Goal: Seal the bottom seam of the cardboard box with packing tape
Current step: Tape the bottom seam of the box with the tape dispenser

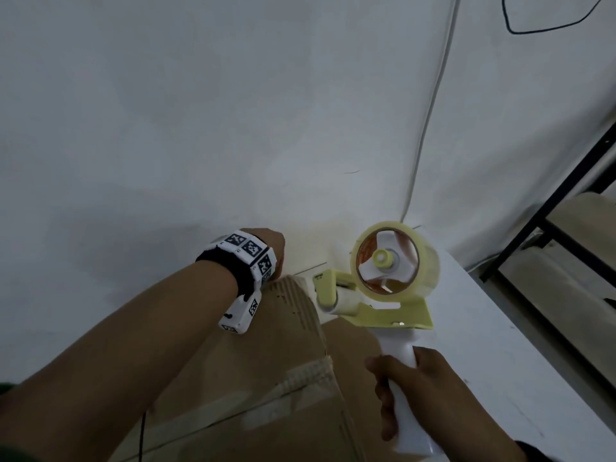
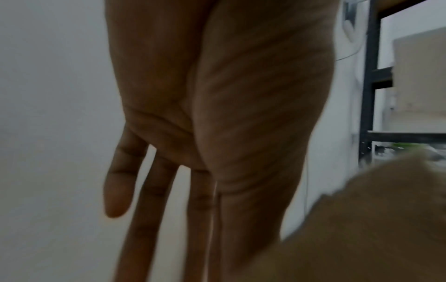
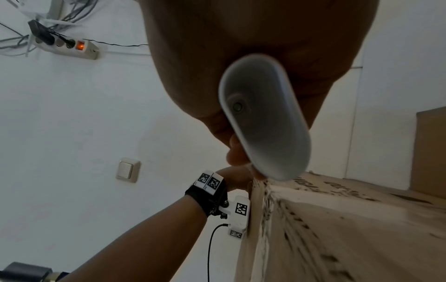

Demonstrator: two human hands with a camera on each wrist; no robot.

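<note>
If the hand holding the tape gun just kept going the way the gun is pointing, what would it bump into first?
Probably the cardboard box. The right hand grips the tape gun, whose roller end points at the box's far top edge, close to it. Beyond that is the left hand, then the white wall. Depth is unclear.

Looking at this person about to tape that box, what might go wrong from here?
The yellow-and-white tape dispenser, gripped by the right hand, sits at the far edge of the brown cardboard box, slightly right of the seam, so the strip may start crooked. The left hand lies open at the box's far corner rather than gripping, so the box could slide. Old tape scraps may keep new tape from sticking.
</note>
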